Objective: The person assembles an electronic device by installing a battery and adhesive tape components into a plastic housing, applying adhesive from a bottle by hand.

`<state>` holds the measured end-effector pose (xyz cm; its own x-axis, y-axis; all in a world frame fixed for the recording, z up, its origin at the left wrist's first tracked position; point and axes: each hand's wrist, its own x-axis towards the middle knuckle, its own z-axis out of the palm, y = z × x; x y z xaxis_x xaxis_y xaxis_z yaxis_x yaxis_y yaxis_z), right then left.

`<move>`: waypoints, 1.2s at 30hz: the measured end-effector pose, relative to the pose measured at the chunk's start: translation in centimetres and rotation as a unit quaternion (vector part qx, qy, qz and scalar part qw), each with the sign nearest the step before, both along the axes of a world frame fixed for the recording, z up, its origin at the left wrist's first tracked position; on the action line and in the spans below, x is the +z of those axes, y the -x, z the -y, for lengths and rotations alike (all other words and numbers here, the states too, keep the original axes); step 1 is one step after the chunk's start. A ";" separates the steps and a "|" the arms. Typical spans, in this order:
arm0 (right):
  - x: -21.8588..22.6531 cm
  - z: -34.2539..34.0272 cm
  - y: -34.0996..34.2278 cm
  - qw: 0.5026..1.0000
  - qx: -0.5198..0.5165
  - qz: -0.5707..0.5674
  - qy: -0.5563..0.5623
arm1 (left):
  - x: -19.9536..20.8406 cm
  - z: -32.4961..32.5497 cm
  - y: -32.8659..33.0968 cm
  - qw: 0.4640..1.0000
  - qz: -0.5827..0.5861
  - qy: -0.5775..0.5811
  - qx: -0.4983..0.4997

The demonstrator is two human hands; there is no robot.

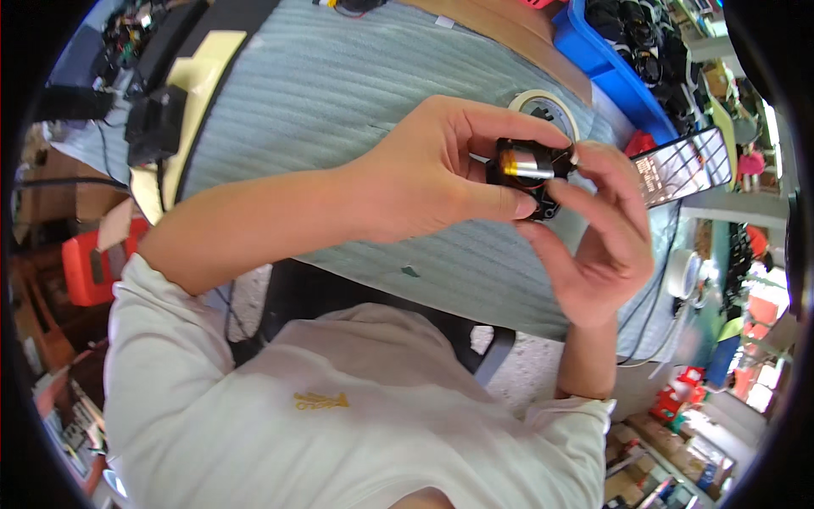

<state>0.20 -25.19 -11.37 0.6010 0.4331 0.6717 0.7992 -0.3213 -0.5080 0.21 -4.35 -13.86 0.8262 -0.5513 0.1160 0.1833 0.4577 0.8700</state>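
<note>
The person wears a loose white shirt [424, 424] with a small yellow logo [322, 400] on its front. The left sleeve [161, 339], to the logo's left, is short and wide, with a stitched hem. The matching right sleeve [572, 433] sits well to its right. Soft folds gather above the logo. Both the left hand [432, 174] and right hand [609, 246] are bare.

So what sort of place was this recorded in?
Likely a workshop: the left hand holds a small black device over a covered table, near a blue bin of black parts and what looks like a roll of tape.
</note>
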 end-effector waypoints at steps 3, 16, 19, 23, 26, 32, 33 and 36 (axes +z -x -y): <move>0.7 0.3 0.0 0.997 -0.023 -0.020 -0.068 | 0.5 -0.4 0.2 0.999 -0.030 0.028 0.030; -0.2 -0.1 -0.1 0.935 -0.078 -0.252 -0.239 | 0.5 -0.4 -0.3 0.966 0.244 -0.086 0.022; 0.0 0.8 -0.6 0.994 -0.103 0.000 -0.046 | 0.7 -0.1 0.0 0.979 0.178 -0.085 0.049; -0.4 -0.6 0.3 0.974 -0.107 -0.130 -0.151 | 0.5 0.2 -0.3 0.983 0.130 -0.108 0.067; 0.5 -0.3 -0.2 0.861 0.037 -0.405 -0.305 | 0.5 -0.2 -0.2 0.976 0.191 -0.099 0.030; 0.7 1.2 -0.8 0.957 -0.032 -0.265 -0.113 | 1.0 0.6 0.1 0.973 0.130 -0.173 0.076; 1.0 1.2 -0.7 0.980 -0.060 -0.179 -0.068 | 0.7 0.6 -0.1 0.973 0.131 -0.173 0.075; 0.7 0.6 -0.4 0.986 -0.052 -0.142 -0.067 | 0.0 0.4 -0.6 0.922 0.257 -0.261 0.124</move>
<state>0.58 -25.78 -10.67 0.8102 0.2778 0.5161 0.5841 -0.3086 -0.7507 0.82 -4.77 -13.82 0.8446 -0.4436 0.2998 -0.3683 -0.0751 0.9267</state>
